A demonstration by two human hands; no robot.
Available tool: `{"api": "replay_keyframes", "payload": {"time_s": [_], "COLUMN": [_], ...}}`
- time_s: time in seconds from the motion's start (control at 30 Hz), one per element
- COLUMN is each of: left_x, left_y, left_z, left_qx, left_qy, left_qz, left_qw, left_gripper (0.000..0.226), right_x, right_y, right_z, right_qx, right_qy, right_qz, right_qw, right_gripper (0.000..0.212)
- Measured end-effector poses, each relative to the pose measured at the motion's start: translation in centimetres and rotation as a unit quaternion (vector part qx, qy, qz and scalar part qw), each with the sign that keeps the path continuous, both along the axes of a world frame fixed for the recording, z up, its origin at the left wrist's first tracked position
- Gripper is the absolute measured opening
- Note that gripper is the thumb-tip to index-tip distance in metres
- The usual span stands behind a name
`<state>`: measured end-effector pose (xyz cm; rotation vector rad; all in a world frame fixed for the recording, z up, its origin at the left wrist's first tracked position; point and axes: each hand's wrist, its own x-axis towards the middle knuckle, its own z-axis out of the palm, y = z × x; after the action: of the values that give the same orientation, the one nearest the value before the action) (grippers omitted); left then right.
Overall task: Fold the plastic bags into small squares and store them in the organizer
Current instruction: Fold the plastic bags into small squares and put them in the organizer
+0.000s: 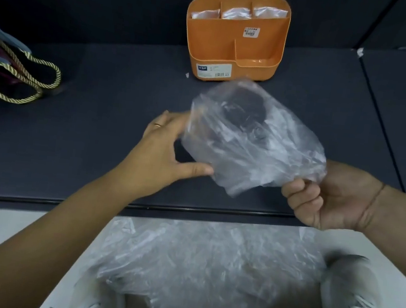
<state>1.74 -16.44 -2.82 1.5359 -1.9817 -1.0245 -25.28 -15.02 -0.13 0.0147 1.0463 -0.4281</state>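
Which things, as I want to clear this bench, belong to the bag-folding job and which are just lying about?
Job: plastic bag, gripped by the right hand and touched by the left hand; heap of loose bags below; orange organizer with folded bags in its three back compartments.
Lying about: bag with gold rope handles; small white scrap beside the organizer.

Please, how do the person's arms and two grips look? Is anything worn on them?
Both forearms are bare, with no sleeves in view, and no gloves. The left grip wears a thin gold-coloured ring on one finger. A thin thread band circles the right wrist; the right grip shows no ring.
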Motion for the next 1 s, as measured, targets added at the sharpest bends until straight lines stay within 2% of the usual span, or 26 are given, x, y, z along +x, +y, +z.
{"api": "replay_keyframes", "payload": {"time_s": [0.07,0.1,0.17,0.2,0.23,0.27,0.33,0.37,0.4,0.43,0.5,0.53,0.6,0.67,0.73,0.8,0.83,0.9,0.97,1.0], "left_x": [-1.1,-1.4,-1.6,-1.5,-1.4,-1.3,-1.2,-1.3,-1.4,-1.6,-1.7,-1.7,-1.9,-1.9,-1.6,-1.5,-1.8,-2.9,-3.9,-4.2], "left_y": [0.0,0.0,0.1,0.3,0.5,0.6,0.9,1.1,1.2,1.4,1.6,1.7,1.8,2.1,2.6,2.9,3.0,2.9,2.5,2.3], "left_z": [-0.2,-0.2,-0.4,-0.4,-0.4,-0.4,-0.4,-0.5,-0.6,-0.6,-0.8,-0.9,-1.1,-1.6,-1.9,-1.6,-1.3,-0.8,-0.7,-0.7], "left_qx": [0.043,0.081,0.153,0.19,0.223,0.255,0.305,0.327,0.347,0.367,0.396,0.403,0.382,0.275,0.064,-0.152,-0.209,-0.236,-0.245,-0.246], "left_qy": [0.1,0.157,0.205,0.221,0.23,0.24,0.25,0.253,0.257,0.263,0.269,0.268,0.267,0.247,0.165,0.058,0.012,-0.048,-0.081,-0.087], "left_qz": [0.049,0.084,0.144,0.16,0.167,0.167,0.16,0.154,0.151,0.15,0.149,0.15,0.165,0.206,0.255,0.186,0.127,0.04,0.018,0.021], "left_qw": [0.993,0.981,0.956,0.943,0.933,0.922,0.905,0.898,0.889,0.88,0.865,0.862,0.869,0.906,0.951,0.969,0.97,0.97,0.966,0.965], "left_gripper": [0.016,0.006,0.02,0.027,0.034,0.041,0.047,0.045,0.043,0.041,0.041,0.041,0.043,0.055,0.068,0.068,0.07,0.075,0.075,0.07], "right_x": [-0.2,-0.5,-0.8,-0.9,-1.2,-1.5,-1.7,-1.5,-1.1,-0.5,0.7,1.1,1.6,1.7,1.7,1.8,1.9,2.2,2.6,2.8], "right_y": [-0.2,-0.3,-0.7,-0.9,-1.0,-0.9,-0.7,-0.7,-0.7,-0.8,-1.0,-1.0,-1.0,-0.9,-0.7,-0.7,-0.7,-0.5,-0.3,-0.3], "right_z": [0.1,0.1,0.2,0.1,-0.3,-0.6,-0.7,-0.8,-0.9,-0.9,-1.4,-1.9,-3.1,-3.7,-3.9,-4.0,-3.9,-3.5,-2.9,-2.7], "right_qx": [-0.037,-0.069,-0.139,-0.194,-0.279,-0.388,-0.591,-0.646,-0.666,-0.661,-0.618,-0.602,-0.583,-0.576,-0.565,-0.557,-0.554,-0.544,-0.55,-0.555], "right_qy": [-0.017,-0.038,-0.041,-0.005,0.072,0.18,0.364,0.398,0.401,0.385,0.339,0.326,0.318,0.326,0.338,0.349,0.351,0.327,0.293,0.289], "right_qz": [-0.061,-0.104,-0.174,-0.185,-0.166,-0.115,0.047,0.124,0.181,0.215,0.258,0.273,0.265,0.215,0.176,0.166,0.169,0.175,0.178,0.181], "right_qw": [0.997,0.991,0.974,0.963,0.943,0.896,0.718,0.64,0.602,0.608,0.66,0.676,0.699,0.718,0.732,0.735,0.736,0.753,0.761,0.759], "right_gripper": [0.038,0.051,0.066,0.065,0.059,0.055,0.071,0.083,0.091,0.096,0.101,0.096,0.065,0.035,0.027,0.028,0.034,0.035,0.026,0.028]}}
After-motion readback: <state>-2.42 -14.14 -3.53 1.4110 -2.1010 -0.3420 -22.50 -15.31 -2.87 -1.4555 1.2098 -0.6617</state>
